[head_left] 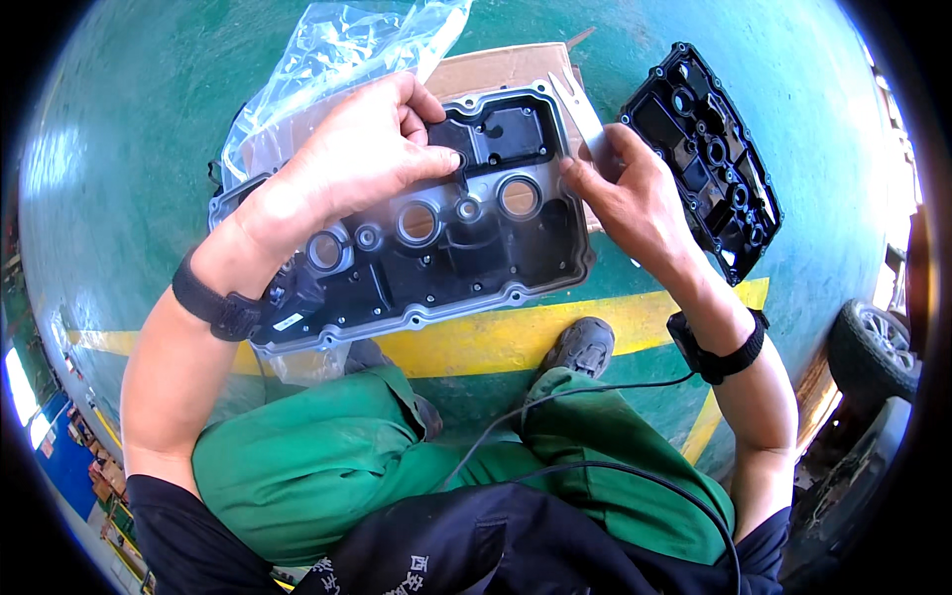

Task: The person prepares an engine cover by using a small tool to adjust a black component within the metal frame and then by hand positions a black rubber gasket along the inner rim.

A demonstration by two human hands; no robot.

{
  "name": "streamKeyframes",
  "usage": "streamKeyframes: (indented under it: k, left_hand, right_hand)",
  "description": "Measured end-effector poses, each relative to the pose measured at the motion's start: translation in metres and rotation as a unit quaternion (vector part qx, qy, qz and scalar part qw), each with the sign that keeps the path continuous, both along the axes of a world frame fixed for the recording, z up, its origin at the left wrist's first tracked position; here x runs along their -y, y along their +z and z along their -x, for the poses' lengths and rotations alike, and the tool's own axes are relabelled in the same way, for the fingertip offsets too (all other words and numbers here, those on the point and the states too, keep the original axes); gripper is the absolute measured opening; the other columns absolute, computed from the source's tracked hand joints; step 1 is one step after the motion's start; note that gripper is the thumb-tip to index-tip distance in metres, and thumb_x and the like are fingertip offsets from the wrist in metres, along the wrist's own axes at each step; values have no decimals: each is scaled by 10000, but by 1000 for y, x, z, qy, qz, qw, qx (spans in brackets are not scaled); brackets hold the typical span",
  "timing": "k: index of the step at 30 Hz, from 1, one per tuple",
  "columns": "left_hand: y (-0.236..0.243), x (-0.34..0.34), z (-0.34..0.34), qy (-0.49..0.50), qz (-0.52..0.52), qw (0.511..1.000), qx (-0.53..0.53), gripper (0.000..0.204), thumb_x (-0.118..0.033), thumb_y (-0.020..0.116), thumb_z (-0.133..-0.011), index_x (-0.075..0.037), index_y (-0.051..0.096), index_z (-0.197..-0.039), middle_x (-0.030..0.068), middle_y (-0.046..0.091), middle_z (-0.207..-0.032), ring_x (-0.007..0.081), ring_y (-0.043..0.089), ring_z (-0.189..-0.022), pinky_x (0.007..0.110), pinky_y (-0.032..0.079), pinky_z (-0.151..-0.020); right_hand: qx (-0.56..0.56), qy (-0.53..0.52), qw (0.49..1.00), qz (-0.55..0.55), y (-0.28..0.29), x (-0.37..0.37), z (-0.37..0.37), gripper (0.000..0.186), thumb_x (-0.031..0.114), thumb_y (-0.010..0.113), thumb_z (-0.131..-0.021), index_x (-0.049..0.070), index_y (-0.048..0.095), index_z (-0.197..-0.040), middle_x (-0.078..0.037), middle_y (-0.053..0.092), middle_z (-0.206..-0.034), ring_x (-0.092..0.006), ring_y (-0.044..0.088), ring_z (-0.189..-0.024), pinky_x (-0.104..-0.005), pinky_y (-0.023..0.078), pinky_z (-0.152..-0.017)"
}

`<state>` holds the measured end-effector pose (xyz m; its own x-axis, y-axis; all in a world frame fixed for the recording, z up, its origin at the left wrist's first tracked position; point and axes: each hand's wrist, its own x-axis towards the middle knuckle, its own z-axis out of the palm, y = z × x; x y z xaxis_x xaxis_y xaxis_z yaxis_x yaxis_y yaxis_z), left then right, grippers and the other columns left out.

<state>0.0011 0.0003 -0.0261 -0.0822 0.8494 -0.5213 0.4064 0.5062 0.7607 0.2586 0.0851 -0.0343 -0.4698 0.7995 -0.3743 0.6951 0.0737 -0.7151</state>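
Observation:
An engine valve cover [466,243], black inside with a silver rim and round holes, lies below my hands. Over its upper middle, my left hand [372,149] has curled fingers, and the thumb is at the cover's inner wall. A small dark piece shows under that thumb; whether the fingers grip it is hard to see. At the cover's right end, my right hand [635,193] is closed round a flat silver metal tool [585,114] with a forked tip pointing up and away. The hand hides the tool's near end.
Under the cover are flattened cardboard [501,71] and a clear plastic bag [347,50]. A second black valve cover [709,149] lies on the green floor to the right. A yellow line [476,342] crosses in front of my shoes. A cable [585,387] runs from my right wrist strap.

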Motion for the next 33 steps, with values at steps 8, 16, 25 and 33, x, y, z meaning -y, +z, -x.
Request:
streamKeyframes:
  k: [8,16,25,33]
  left_hand:
    - [2,-3,-8,-15,-4,999,-44,365,-79,833,-842,3,593,-1104,-27,572,-773,52,535,-711,233,453,-621]
    - [12,-6,-5,-51,-33,995,-84,459,-181,897,-784,-5,591,-1079,-2,578,-764,87,547,-697,274,458,-609]
    - [3,-7,6,-189,-23,969,-156,896,-475,918,-746,43,580,-1394,230,702,-1216,335,661,-1197,404,493,-1073]
    - [-3,5,-2,-121,-50,982,-136,850,-354,931,-749,61,576,-1400,239,702,-1262,321,687,-1175,392,522,-1041]
  right_hand:
    - [-44,-9,995,86,-16,-17,16,554,267,773,-829,-148,645,-1174,-253,732,-985,-270,747,-877,-349,590,-833]
    - [-133,-17,979,151,-15,-16,8,479,98,725,-879,-81,638,-1315,-186,756,-990,-193,734,-867,-308,572,-815]
    - [-191,-27,962,194,-16,-9,4,468,95,761,-909,-50,612,-1328,-185,765,-1014,-196,735,-934,-319,560,-866]
    - [-105,6,981,161,-7,8,-1,771,318,887,-840,-111,529,-1370,-228,722,-1163,-287,732,-1035,-380,571,-966]
